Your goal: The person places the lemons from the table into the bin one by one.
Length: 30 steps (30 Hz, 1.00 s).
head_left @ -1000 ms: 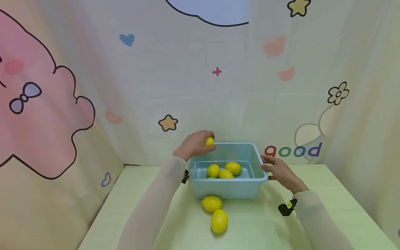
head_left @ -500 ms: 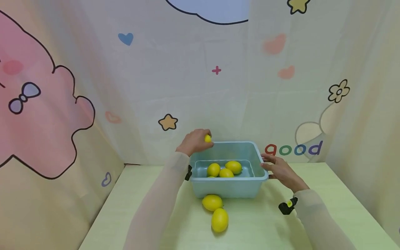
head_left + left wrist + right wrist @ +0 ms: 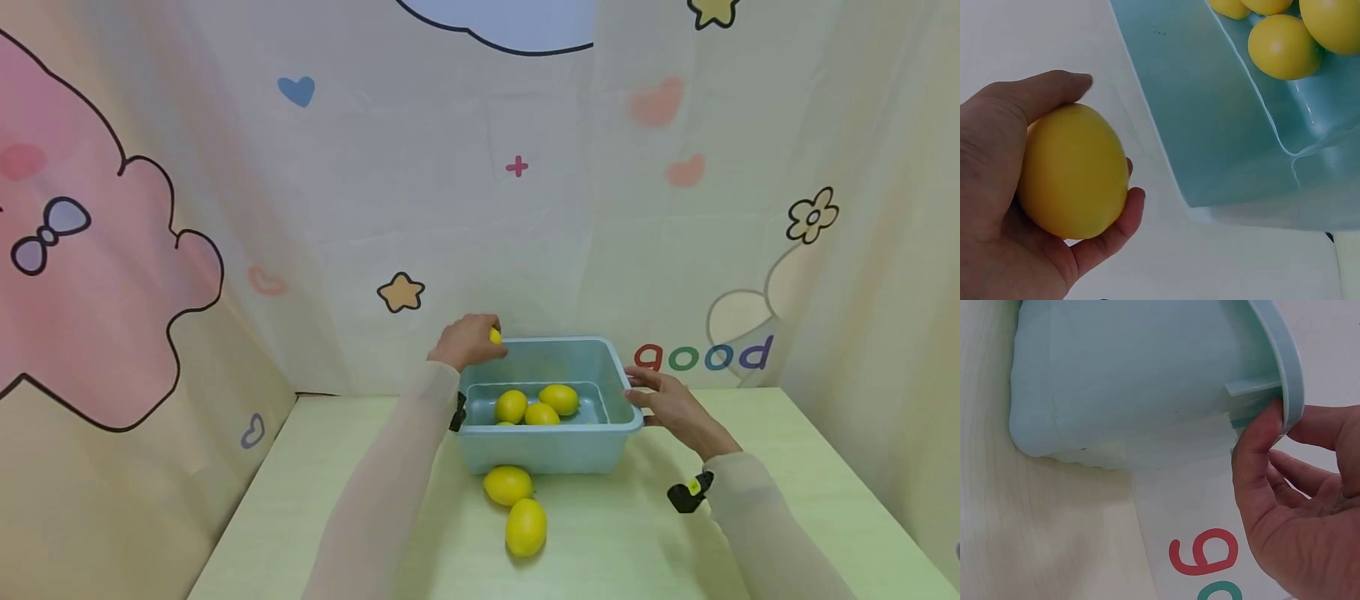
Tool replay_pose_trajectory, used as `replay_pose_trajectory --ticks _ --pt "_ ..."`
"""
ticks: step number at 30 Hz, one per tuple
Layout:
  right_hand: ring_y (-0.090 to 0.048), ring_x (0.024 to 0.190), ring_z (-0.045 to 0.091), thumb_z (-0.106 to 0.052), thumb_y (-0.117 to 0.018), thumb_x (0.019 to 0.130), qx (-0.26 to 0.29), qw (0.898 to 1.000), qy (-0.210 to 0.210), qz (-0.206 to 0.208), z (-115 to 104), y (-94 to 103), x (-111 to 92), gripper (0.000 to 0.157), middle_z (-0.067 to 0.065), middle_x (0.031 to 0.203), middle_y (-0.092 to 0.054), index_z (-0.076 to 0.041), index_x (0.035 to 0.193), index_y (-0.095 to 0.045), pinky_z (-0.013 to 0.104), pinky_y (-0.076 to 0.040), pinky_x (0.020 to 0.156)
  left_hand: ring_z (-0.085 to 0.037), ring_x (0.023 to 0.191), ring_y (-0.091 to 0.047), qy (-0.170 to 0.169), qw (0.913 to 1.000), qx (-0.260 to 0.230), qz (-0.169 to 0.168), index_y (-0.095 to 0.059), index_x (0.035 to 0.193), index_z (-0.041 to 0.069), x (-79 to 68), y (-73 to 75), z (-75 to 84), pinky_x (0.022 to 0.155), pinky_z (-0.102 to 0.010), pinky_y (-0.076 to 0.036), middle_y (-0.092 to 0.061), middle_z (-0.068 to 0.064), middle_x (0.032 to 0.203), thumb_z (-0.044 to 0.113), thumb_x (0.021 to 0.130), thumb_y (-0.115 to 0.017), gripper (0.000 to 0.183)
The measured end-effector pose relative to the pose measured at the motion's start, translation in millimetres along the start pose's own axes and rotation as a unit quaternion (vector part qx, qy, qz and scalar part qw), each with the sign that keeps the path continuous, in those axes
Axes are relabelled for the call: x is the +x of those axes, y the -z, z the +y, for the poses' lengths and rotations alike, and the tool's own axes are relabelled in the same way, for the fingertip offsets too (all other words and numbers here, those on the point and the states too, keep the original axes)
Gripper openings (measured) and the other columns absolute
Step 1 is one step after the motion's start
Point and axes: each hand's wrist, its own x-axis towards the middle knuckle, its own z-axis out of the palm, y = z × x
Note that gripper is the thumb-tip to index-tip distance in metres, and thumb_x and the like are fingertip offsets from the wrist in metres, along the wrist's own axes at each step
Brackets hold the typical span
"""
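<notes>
In the head view my left hand (image 3: 463, 342) is raised at the back left corner of a light blue plastic bin (image 3: 555, 451). It grips a yellow lemon (image 3: 1075, 172), thumb on one side and fingers curled round the other, just outside the rim in the left wrist view. My right hand (image 3: 671, 408) pinches the bin's right rim (image 3: 1291, 381) between thumb and fingers. Inside the bin lie several lemons (image 3: 558, 399), one of them mostly hidden by the front wall. Two more lemons, one nearer the bin (image 3: 507, 485) and one nearer me (image 3: 526, 527), rest on the table in front.
The pale wood table (image 3: 285, 517) ends at a printed curtain (image 3: 555, 250) right behind the bin. Curtain also hangs at the left and right sides. Both wrists carry dark straps with a small camera (image 3: 688, 493).
My left forearm has shifted slightly right and the hand has turned, so less of its lemon shows in the head view. The right hand keeps its hold on the rim.
</notes>
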Motion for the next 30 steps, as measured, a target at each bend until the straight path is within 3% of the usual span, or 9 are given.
replay_pose_trajectory --ticks 8,15,30 --pt "-0.047 0.13 0.044 -0.019 -0.053 0.101 -0.002 1.0 -0.004 0.003 -3 0.2 -1 0.064 0.024 0.153 -0.033 -0.008 0.156 -0.023 0.046 -0.056 0.094 -0.022 0.095 -0.058 0.012 0.9995 -0.013 -0.026 -0.062 0.124 0.014 1.7 -2.1 1.0 0.088 -0.037 -0.054 -0.066 -0.002 0.112 0.03 0.086 -0.071 0.043" --pt "-0.048 0.129 0.044 -0.02 -0.053 0.1 -0.001 1.0 -0.008 0.003 -2 0.3 -1 0.064 0.024 0.153 -0.034 -0.008 0.156 -0.023 0.046 -0.057 0.093 -0.022 0.097 -0.058 0.021 0.9993 -0.015 -0.028 -0.061 0.127 0.013 0.9 -4.6 2.8 0.091 -0.038 -0.054 -0.065 -0.003 0.115 0.026 0.085 -0.074 0.045" --pt "-0.049 0.128 0.044 -0.021 -0.053 0.1 -0.002 1.0 -0.007 0.003 0 0.1 0 0.064 0.024 0.153 -0.033 -0.009 0.156 -0.024 0.051 -0.055 0.096 -0.023 0.099 -0.058 0.05 0.9975 -0.015 -0.048 -0.062 0.125 0.014 -5.1 -11.1 0.5 0.091 -0.039 -0.055 -0.064 -0.004 0.125 0.03 0.087 -0.072 0.042"
